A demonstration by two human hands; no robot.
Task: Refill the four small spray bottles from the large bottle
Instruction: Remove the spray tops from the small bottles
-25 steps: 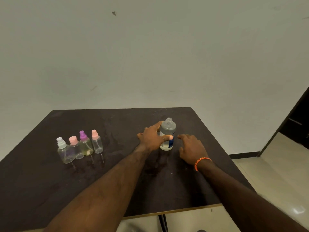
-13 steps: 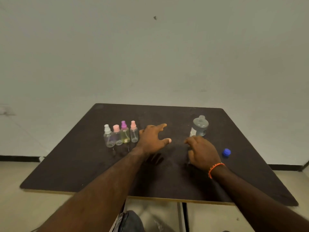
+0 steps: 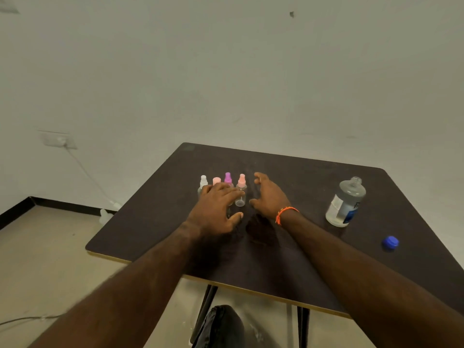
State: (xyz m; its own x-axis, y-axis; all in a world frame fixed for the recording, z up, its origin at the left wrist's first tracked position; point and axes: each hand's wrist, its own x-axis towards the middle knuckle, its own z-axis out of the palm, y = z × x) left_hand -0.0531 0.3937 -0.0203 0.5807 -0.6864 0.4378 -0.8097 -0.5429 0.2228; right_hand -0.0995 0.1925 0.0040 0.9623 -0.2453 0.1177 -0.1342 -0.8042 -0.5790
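Observation:
A row of small clear spray bottles stands on the dark table: one with a white top, one with a pale pink cap, one with a purple top and one with a pink top. My left hand hovers over the front of the row with spread fingers, hiding the lower parts of three bottles. My right hand, wearing an orange wristband, is open just right of the pink-topped bottle. The large bottle stands uncapped at the right, partly filled with clear liquid. Its blue cap lies nearer me.
A wall socket with a white cable runs down to the floor at the left. A small white object sits on the floor by the table's left edge. My dark-clothed knee shows under the table's near edge.
My left hand let go of the large bottle and both hands moved left to the small spray bottles. The camera view swung left, so the large bottle now sits far right.

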